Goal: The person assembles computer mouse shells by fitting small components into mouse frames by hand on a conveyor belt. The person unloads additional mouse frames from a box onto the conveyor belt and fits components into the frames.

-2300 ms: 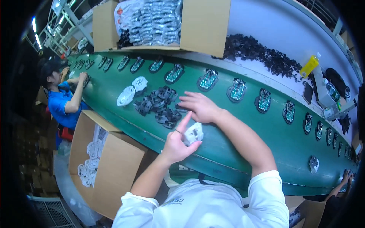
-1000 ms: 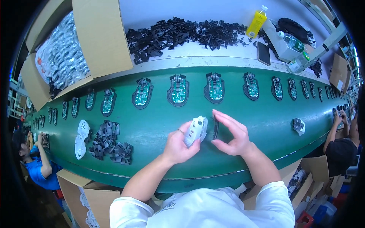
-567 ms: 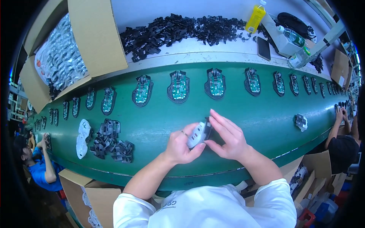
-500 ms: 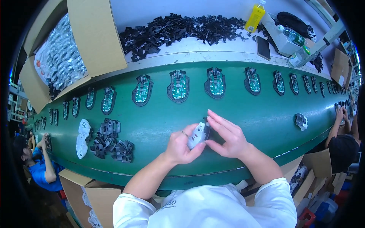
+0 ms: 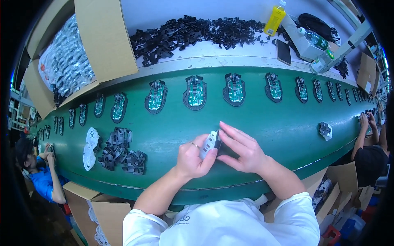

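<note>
White plastic shell (image 5: 207,146) in the left hand (image 5: 192,159), clamped between thumb and fingers, above the green surface (image 5: 172,135) and in front of the person's chest. Tilted up on its side, long axis slanting from lower left near the thumb to upper right, upper end pointing away from the body and slightly right, slotted face toward the camera. Dark piece (image 5: 218,142) along the shell's right side, roughly in line with that axis, mostly hidden. Right hand (image 5: 246,152) just beside, fingers and thumb apart in a sideways V around the dark edge; impossible to tell whether gripping it. Off to the left, loose black parts (image 5: 119,151) in a heap beside white shells (image 5: 90,155); beyond, circuit-board units (image 5: 194,93) in a long row.
</note>
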`<state>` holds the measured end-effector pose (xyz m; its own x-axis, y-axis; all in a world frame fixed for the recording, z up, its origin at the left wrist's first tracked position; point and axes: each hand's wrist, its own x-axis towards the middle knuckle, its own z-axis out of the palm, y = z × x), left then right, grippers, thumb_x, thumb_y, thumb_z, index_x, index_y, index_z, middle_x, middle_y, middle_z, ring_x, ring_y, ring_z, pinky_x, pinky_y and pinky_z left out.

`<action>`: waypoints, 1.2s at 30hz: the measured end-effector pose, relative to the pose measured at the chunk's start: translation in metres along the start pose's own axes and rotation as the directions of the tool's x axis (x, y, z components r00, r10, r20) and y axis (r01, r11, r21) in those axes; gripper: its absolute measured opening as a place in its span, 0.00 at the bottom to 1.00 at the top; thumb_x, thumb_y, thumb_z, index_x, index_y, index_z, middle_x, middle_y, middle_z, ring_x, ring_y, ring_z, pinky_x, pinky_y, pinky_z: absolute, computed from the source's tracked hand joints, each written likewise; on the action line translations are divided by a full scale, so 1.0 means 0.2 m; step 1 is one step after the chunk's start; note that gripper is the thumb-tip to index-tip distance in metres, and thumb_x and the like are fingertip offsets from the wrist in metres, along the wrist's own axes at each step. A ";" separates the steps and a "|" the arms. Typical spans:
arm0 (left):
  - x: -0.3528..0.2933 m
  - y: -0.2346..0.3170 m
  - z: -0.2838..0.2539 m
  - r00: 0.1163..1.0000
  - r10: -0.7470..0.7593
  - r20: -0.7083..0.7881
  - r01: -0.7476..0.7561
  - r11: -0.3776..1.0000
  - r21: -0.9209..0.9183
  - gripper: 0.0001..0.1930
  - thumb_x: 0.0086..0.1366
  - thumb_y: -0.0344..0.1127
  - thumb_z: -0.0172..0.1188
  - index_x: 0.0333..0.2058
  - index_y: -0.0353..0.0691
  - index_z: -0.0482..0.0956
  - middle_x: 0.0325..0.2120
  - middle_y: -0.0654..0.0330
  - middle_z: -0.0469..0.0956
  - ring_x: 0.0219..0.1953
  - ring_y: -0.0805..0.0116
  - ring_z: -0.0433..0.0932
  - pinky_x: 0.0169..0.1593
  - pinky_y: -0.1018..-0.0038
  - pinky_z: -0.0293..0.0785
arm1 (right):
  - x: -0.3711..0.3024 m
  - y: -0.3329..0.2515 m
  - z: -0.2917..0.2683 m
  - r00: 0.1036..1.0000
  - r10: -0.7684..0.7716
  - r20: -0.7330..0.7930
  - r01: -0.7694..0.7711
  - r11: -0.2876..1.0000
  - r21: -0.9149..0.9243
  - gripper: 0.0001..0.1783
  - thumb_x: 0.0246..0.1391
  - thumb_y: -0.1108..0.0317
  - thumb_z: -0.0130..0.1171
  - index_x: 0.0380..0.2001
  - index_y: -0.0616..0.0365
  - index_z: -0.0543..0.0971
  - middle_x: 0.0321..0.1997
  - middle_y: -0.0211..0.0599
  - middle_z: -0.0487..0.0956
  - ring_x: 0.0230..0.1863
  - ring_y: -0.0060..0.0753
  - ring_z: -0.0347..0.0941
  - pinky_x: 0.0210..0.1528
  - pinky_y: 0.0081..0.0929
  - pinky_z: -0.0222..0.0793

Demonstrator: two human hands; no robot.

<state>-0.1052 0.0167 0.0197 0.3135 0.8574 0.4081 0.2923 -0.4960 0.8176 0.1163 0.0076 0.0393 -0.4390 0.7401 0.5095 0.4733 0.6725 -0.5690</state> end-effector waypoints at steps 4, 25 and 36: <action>-0.01 0.02 -0.04 0.997 -0.059 0.047 0.061 0.997 -0.051 0.18 0.66 0.38 0.64 0.49 0.31 0.80 0.25 0.48 0.83 0.24 0.51 0.85 0.28 0.63 0.79 | -0.02 -0.03 0.04 0.994 0.108 0.007 -0.108 0.991 0.075 0.39 0.48 0.65 0.79 0.61 0.68 0.76 0.69 0.63 0.72 0.66 0.60 0.74 0.65 0.44 0.73; 0.04 0.09 -0.07 0.995 0.098 0.019 -0.100 0.964 0.245 0.09 0.59 0.35 0.68 0.37 0.38 0.83 0.26 0.55 0.83 0.26 0.53 0.81 0.33 0.63 0.74 | 0.04 -0.08 0.07 0.957 0.257 0.135 -0.284 0.924 0.256 0.32 0.50 0.71 0.76 0.58 0.62 0.76 0.51 0.44 0.83 0.48 0.38 0.82 0.50 0.34 0.79; 0.02 0.01 -0.09 0.968 0.236 -0.083 -0.231 0.971 0.069 0.10 0.63 0.36 0.67 0.25 0.42 0.78 0.20 0.60 0.77 0.21 0.59 0.74 0.29 0.64 0.64 | -0.03 -0.09 0.10 0.959 0.218 0.180 -0.261 0.929 0.263 0.15 0.56 0.74 0.70 0.46 0.65 0.82 0.37 0.46 0.86 0.33 0.39 0.86 0.36 0.31 0.81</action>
<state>-0.1194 0.0215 0.0308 0.2976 0.7245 0.6217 0.2742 -0.6887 0.6713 0.0941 -0.0093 0.0338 -0.4549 0.8552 0.2484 0.3529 0.4292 -0.8314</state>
